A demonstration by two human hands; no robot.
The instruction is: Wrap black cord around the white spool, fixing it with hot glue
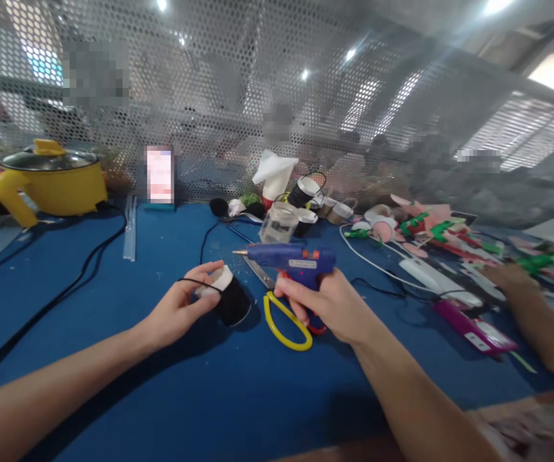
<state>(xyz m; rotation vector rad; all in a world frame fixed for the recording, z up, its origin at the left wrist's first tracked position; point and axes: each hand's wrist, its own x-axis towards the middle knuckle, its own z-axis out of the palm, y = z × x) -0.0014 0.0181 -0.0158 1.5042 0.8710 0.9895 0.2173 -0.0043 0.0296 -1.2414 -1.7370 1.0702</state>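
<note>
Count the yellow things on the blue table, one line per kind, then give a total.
Yellow electric pot: 1
Yellow-handled scissors, lying beside the right hand that holds the blue glue gun: 1
Total: 2

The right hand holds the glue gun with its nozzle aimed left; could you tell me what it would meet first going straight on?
Probably the small black cup in the left hand. The right hand aims the glue gun slightly above it, so depth leaves doubt.
</note>
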